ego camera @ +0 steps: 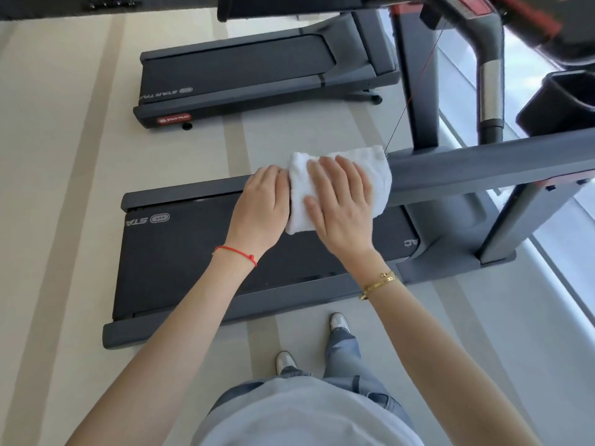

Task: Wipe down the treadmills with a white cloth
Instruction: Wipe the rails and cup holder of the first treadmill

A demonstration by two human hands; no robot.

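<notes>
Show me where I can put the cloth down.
Free: the near treadmill's belt left of your left hand, and the floor strip between the two treadmills. Crowded: the handrail, where the right hand presses the cloth, and the console end.

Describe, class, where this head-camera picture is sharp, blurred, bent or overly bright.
Head view: both hands and the white cloth are sharp; the console at top right is smeared; wide-angle bending curves the floor stripes; daylight washes out the window strip on the right.
</notes>
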